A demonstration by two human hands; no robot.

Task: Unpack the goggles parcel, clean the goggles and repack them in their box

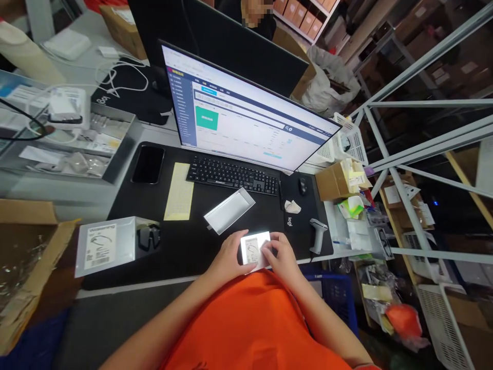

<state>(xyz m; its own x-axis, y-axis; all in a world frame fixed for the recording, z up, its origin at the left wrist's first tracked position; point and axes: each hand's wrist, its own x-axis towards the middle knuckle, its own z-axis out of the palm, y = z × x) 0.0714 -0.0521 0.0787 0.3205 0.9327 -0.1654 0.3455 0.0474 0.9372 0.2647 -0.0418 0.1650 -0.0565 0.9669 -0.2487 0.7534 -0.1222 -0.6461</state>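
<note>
A small white box (260,237) with a printed label showing a picture of glasses is held close to my body at the front edge of the desk. Around its left side, my left hand (227,257) is closed with the thumb along the near edge. My right hand (284,256) is closed at the box's right side, thumb and forefinger pinched together over its face. Whether something thin sits in that pinch I cannot tell. Just beyond the hands lies an open silvery-white tray-like box part (230,210).
Behind are a keyboard (234,176) and a lit monitor (246,113). A barcode scanner (318,235), crumpled paper (292,206) and mouse (302,186) lie right. Leftward are a yellow sheet (179,192), a phone (148,164), a labelled white box (106,244) and black glasses (149,237).
</note>
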